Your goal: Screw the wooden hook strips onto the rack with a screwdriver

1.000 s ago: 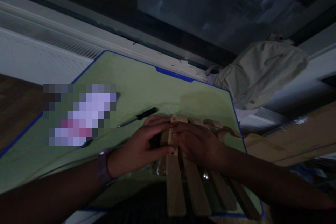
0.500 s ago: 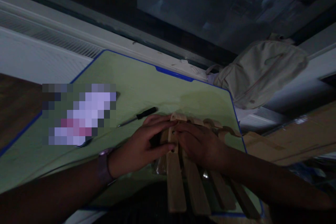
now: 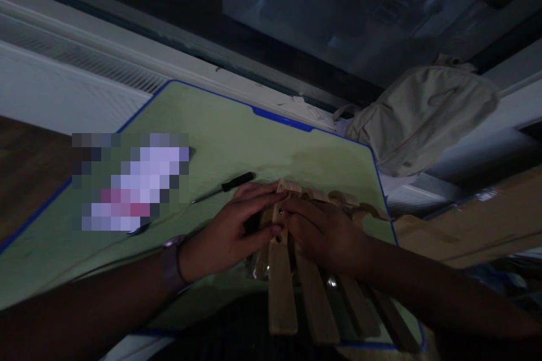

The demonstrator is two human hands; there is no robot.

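Observation:
My left hand (image 3: 231, 231) is closed around the upper part of the leftmost wooden slat (image 3: 283, 299), its thumb near a lower drilled hole and its fingers at the far end. That slat has a curved top and holes in its face. Beside it, my right hand (image 3: 324, 231) has its fingers curled in close to the upper hole; whatever is between the fingertips is hidden. Under and past the right hand lie several similar wooden slats (image 3: 317, 310), fanned towards me. Clear plastic wrap (image 3: 259, 268) shows beneath them. A black-handled screwdriver (image 3: 237, 181) rests just beyond my left hand.
The green table (image 3: 212, 118) has a blue rim. A blurred pale item (image 3: 148, 172) lies at its left, with a thin cable nearby. Past the far right corner sits a beige backpack (image 3: 423, 118) by the window. A cardboard box (image 3: 461, 220) stands at the right.
The near end of the leftmost slat has shifted slightly up and left. Both hands stay at the same spot on the wood.

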